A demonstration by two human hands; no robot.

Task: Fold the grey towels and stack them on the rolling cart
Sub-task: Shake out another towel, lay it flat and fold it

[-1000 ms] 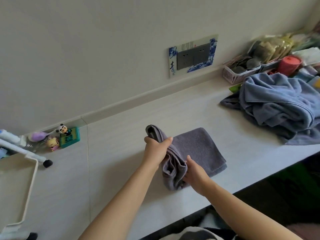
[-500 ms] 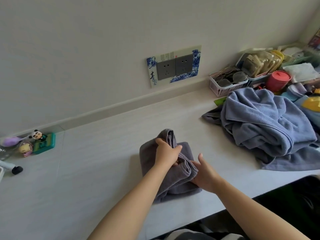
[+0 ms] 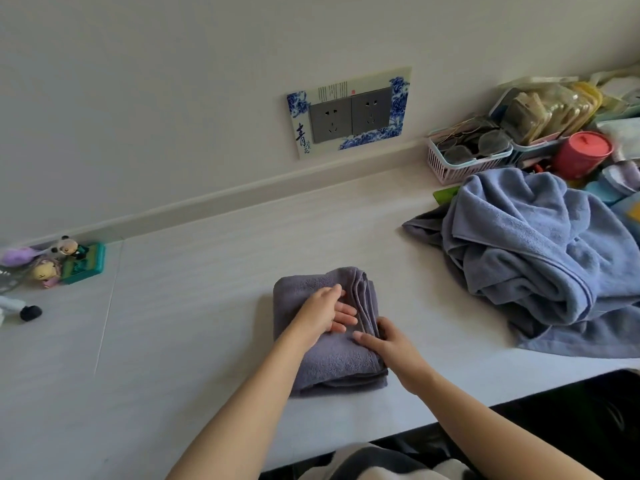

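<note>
A grey towel (image 3: 329,365) lies folded into a thick rectangle on the white counter (image 3: 194,299), near its front edge. My left hand (image 3: 323,311) presses flat on the top of the towel with straight fingers. My right hand (image 3: 386,342) rests at the towel's right edge, thumb on top and fingers along the folded side. A crumpled heap of bluish-grey towels (image 3: 540,261) lies at the right of the counter. The rolling cart is out of view.
Small figurines on a green stand (image 3: 69,259) sit at the back left. A pink basket (image 3: 460,161), a red cup (image 3: 581,154) and other clutter crowd the back right corner. A wall socket (image 3: 349,114) is above the counter.
The left hand has brought the towel's left part over and let go, and now lies flat on top. The right hand has shifted to the right edge. The view has swung to the right.
</note>
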